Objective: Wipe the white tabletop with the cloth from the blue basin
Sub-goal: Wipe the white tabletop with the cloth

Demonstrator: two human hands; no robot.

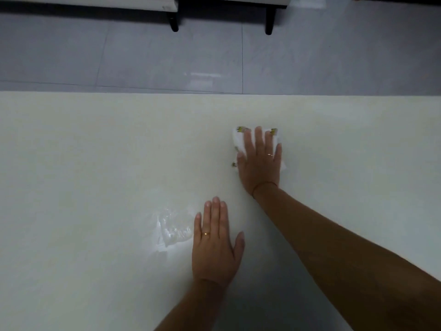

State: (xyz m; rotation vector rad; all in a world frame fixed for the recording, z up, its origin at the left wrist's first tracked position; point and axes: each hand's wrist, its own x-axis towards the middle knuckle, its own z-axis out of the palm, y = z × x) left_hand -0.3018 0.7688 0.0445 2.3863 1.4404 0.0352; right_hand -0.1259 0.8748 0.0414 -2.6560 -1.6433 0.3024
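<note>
Nearest the lens, 2 bare forearms reach up from the lower edge over the smooth white tabletop [83,163]. Of the 2 hands, the left hand [214,244] lies flat, palm down, fingers straight and close together, thumb out to its right; it holds nothing and rests directly on the surface. A thin gold ring [206,233] sits on 1 of its fingers.

Just to the left of that hand, a glossy wet smear [174,229] catches the light on the tabletop, close beside the fingers but apart from them.

Farther out and to the right, well apart from the left hand, the right hand [260,161] presses down, palm flat and fingers spread, on the crumpled white cloth with small yellow-green printed marks [238,142]. The cloth is bunched beneath the palm and shows past the fingertips, at the thumb side and a little at the outer side of the hand. A slim ring [270,155] is on 1 finger, and a thin reddish thread bracelet [263,185] circles the wrist.

Beyond the right hand, past the far edge of the tabletop, lies a grey tiled floor [167,56]. On it, farther still, stand 2 black furniture legs [269,21] under pale furniture panels.
</note>
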